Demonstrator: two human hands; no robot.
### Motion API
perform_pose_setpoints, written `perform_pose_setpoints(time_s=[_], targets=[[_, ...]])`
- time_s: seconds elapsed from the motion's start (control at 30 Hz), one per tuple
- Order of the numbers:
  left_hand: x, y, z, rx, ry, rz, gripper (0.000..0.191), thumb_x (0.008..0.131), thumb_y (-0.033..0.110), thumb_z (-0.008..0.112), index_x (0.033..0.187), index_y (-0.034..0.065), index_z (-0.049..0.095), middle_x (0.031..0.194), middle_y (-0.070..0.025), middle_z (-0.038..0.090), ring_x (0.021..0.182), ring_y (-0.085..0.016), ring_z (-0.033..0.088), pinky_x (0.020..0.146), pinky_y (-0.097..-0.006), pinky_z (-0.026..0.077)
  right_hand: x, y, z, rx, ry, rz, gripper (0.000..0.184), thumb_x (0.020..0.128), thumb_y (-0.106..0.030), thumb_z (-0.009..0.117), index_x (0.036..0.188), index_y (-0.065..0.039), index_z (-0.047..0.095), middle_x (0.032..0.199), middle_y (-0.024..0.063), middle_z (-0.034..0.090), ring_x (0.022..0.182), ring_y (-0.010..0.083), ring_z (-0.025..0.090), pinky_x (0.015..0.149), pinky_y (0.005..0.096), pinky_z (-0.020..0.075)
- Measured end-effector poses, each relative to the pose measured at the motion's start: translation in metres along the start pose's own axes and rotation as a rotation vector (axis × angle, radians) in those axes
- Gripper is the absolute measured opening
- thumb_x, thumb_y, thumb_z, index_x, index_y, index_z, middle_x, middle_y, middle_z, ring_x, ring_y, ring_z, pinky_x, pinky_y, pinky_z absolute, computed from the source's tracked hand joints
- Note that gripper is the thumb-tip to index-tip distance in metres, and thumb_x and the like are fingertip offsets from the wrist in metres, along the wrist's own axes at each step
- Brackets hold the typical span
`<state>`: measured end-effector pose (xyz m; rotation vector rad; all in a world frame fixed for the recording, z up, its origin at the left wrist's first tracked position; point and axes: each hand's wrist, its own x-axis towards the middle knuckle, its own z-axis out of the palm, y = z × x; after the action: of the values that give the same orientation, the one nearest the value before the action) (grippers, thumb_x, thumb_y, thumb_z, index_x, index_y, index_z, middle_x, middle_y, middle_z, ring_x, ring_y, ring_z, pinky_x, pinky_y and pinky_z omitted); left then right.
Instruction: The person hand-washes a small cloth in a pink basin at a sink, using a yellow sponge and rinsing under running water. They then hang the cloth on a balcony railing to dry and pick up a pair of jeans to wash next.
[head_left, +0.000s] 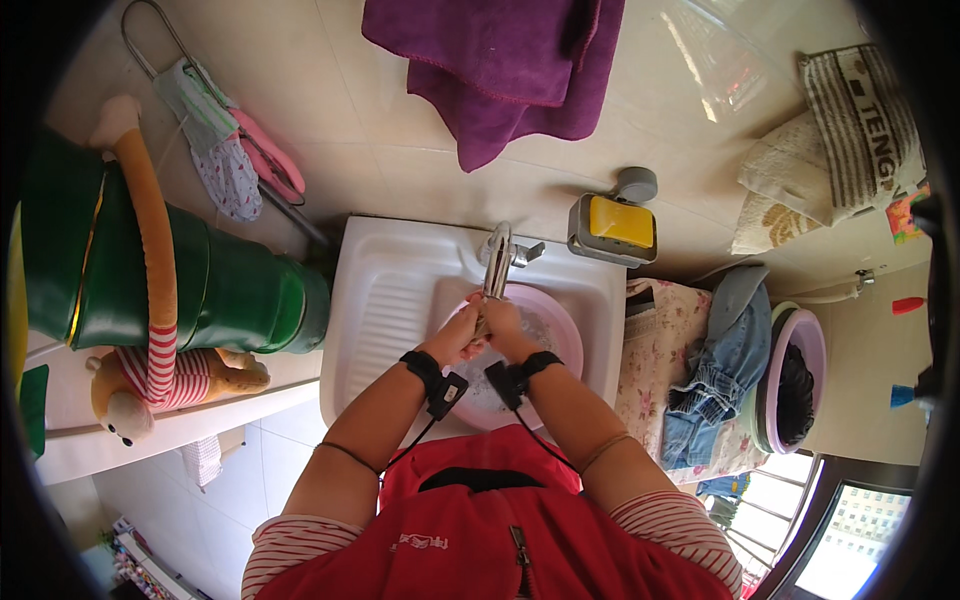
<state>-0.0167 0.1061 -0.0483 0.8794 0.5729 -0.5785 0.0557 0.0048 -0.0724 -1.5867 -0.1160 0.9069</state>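
Both of my hands meet below the spout of a chrome faucet (498, 262). My left hand (457, 334) and my right hand (507, 324) are close together with a small brownish item (481, 324) between them, mostly covered by fingers; what it is, I cannot tell. Under them a pink plastic basin (571, 337) with sudsy water stands in a white ceramic sink (337, 330) that has a ribbed washboard on its left side. A yellow soap bar (621, 221) lies in a grey wall-mounted soap dish (611, 251) at the back right.
A purple towel (502, 67) hangs above the sink. At left are a green cylindrical object (225, 270) and a plush monkey (187, 375). Jeans (731, 337) lie on a floral cloth (649, 360) at right, beside nested basins (817, 345) holding a dark item.
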Motion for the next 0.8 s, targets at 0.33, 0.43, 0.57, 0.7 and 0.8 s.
perform_pose_setpoints(time_s=[0.33, 0.43, 0.57, 0.7, 0.8], targets=[[-0.017, -0.006, -0.017, -0.087, 0.171, 0.291, 0.028, 0.099, 0.034, 0.042, 0.112, 0.0122, 0.053, 0.09, 0.0012, 0.058, 0.075, -0.008, 0.053, 0.055, -0.0211, 0.038, -0.041, -0.026, -0.015, 0.191, -0.054, 0.041, 0.028, 0.09, -0.02, 0.062, 0.114, -0.008, 0.055, 0.098, 0.004, 0.061, 0.081, 0.0152, 0.062, 0.064, 0.028, 0.0531], [-0.018, -0.008, -0.023, -0.329, 0.1, 0.325, 0.024, 0.099, 0.031, 0.043, 0.111, 0.0131, 0.054, 0.089, 0.0017, 0.059, 0.077, -0.009, 0.055, 0.057, -0.0205, 0.04, -0.047, -0.034, 0.002, 0.035, 0.024, -0.103, 0.025, 0.088, -0.021, 0.063, 0.108, -0.006, 0.057, 0.092, 0.0051, 0.061, 0.075, 0.0199, 0.062, 0.063, 0.0303, 0.0527], [-0.012, -0.006, -0.017, -0.341, 0.003, 0.264, 0.023, 0.098, 0.035, 0.043, 0.101, 0.015, 0.055, 0.081, 0.0024, 0.054, 0.065, -0.007, 0.049, 0.048, -0.0212, 0.035, -0.053, -0.048, 0.023, -0.663, 0.104, -0.832, 0.023, 0.088, -0.026, 0.06, 0.096, -0.005, 0.057, 0.081, 0.0133, 0.062, 0.071, 0.0331, 0.062, 0.061, 0.0401, 0.0511], [-0.008, 0.005, -0.002, -0.241, 0.063, 0.179, 0.028, 0.095, 0.04, 0.042, 0.081, 0.0166, 0.05, 0.058, 0.0024, 0.042, 0.04, -0.008, 0.033, 0.036, -0.025, 0.024, -0.039, -0.06, 0.027, -0.888, 0.15, -0.523, 0.03, 0.09, -0.035, 0.052, 0.087, -0.005, 0.052, 0.074, 0.0197, 0.062, 0.075, 0.0412, 0.061, 0.065, 0.0491, 0.0489], [-0.009, 0.013, 0.001, -0.154, 0.135, 0.057, 0.034, 0.094, 0.042, 0.043, 0.072, 0.0163, 0.045, 0.052, 0.0026, 0.036, 0.037, -0.008, 0.03, 0.033, -0.025, 0.021, -0.019, -0.048, 0.025, -0.946, 0.214, -0.437, 0.028, 0.09, -0.036, 0.053, 0.091, -0.008, 0.057, 0.077, 0.0179, 0.062, 0.072, 0.0384, 0.062, 0.062, 0.0451, 0.0491]])
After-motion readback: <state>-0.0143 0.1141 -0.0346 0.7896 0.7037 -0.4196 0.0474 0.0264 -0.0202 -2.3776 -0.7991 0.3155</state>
